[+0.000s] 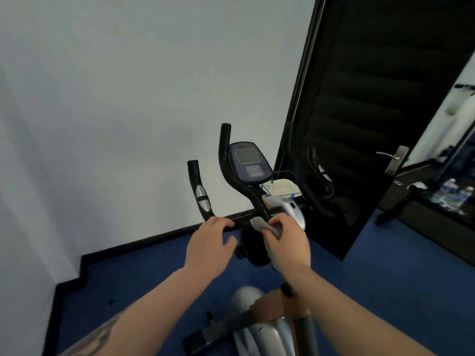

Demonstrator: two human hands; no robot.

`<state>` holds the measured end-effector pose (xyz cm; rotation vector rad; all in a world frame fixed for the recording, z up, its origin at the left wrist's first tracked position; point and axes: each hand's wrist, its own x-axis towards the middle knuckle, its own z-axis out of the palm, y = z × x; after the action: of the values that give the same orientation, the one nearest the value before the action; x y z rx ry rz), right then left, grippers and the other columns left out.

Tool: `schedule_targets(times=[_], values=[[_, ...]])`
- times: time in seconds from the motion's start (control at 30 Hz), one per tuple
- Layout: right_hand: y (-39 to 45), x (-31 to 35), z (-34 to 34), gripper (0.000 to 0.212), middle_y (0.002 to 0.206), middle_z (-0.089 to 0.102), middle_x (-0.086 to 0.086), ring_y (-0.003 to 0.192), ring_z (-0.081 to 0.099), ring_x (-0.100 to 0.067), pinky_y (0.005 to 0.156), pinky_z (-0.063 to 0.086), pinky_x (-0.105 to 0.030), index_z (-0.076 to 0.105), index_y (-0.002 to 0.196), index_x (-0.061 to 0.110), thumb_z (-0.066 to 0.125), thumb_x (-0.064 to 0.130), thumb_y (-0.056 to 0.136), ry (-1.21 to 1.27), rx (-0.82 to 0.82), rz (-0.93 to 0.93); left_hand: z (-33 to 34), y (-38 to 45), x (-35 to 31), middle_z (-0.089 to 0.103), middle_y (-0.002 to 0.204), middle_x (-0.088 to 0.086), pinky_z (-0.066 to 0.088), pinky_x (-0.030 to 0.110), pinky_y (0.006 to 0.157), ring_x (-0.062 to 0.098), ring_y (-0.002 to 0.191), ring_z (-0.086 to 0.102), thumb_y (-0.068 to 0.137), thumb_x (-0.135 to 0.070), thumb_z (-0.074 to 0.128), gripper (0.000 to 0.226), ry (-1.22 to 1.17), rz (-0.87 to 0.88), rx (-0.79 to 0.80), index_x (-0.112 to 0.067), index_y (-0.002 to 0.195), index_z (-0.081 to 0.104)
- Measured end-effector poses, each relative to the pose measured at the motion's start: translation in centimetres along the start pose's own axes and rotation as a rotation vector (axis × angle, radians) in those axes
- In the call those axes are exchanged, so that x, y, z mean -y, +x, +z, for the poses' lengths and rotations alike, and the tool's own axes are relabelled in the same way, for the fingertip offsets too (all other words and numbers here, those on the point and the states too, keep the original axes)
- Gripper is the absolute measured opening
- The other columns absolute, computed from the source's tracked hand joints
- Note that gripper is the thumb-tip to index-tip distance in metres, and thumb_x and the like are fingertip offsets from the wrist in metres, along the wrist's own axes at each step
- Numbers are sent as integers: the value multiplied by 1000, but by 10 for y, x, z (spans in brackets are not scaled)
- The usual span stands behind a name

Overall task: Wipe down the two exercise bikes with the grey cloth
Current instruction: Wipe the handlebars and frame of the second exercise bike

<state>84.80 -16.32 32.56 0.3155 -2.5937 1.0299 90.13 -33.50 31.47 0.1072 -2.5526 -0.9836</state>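
An exercise bike (259, 327) with a silver body stands right below me, its black handlebars (225, 160) and dark console (249, 163) pointing at the white wall. My right hand (288, 242) is closed on the grey cloth (264, 227), pressed against the handlebar stem just under the console. My left hand (209, 242) rests on the left handlebar's lower bend, fingers curled loosely over it. Only one bike shows clearly.
A black door (365, 124) with a metal handle (394, 160) stands ajar on the right, close to the right handlebar. Blue carpet (144, 276) covers the floor, edged by black skirting. Water bottles (455, 194) sit on a dark surface beyond the door.
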Motion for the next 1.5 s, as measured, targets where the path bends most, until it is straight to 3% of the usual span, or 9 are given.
schedule_targets(times=[0.33,0.43,0.57,0.67,0.83,1.03,1.17,1.3,1.5], values=[[-22,-8,31,29,116,62,-1,112,54,-18,91,41,-21,67,113,15,67,12,84,-236,59,-229,44,-2,14,54,112,-21,37,9,83,-5,106,51,90,-37,55,31,-300,-52,11,-33,120,53],[-29,-12,25,36,116,61,-1,109,55,-18,83,47,-22,65,116,16,67,7,81,-254,117,-257,52,-5,14,55,114,-18,38,8,85,-5,106,51,89,-35,56,34,-343,-56,7,-29,123,53],[-27,-18,7,22,103,56,6,93,53,-4,71,38,-4,65,104,22,63,14,84,-112,255,-157,57,-13,13,56,113,-17,41,9,82,-5,105,52,90,-34,56,35,-362,-60,-1,-30,124,51],[-8,-13,0,19,100,58,8,90,54,4,76,38,0,68,102,23,65,14,85,62,76,-102,57,-14,13,56,112,-20,42,12,83,-6,105,52,90,-37,54,33,-381,-49,0,-35,123,50],[-19,1,31,30,115,57,3,107,50,-12,88,46,-23,64,116,17,59,9,88,-58,144,-165,58,-14,15,56,114,-17,41,9,85,-5,106,52,91,-33,55,35,-380,-31,8,-30,126,51],[-16,-22,-6,24,97,61,13,92,57,2,80,44,-11,70,99,24,67,9,81,103,385,-181,62,-17,14,56,116,-16,48,25,91,-2,107,53,92,-37,52,37,-392,-48,-19,-28,128,50],[3,-7,10,22,103,63,8,95,55,5,82,43,-7,69,104,22,65,12,85,179,158,-87,66,-18,14,56,115,-18,50,34,91,-1,106,55,92,-37,50,37,-433,-67,-46,-28,128,50],[-25,-3,32,31,111,57,9,105,55,-5,91,48,-23,65,115,21,59,8,88,166,198,-120,68,-17,14,57,113,-19,51,37,88,3,105,57,93,-33,51,30,-467,-47,-74,-30,124,52],[-8,-29,-16,32,103,60,12,98,55,-6,80,44,-11,71,100,23,62,3,77,-160,381,-340,74,-10,12,57,108,-15,52,37,84,2,96,57,91,-34,49,32,-409,-107,-78,-34,123,50]])
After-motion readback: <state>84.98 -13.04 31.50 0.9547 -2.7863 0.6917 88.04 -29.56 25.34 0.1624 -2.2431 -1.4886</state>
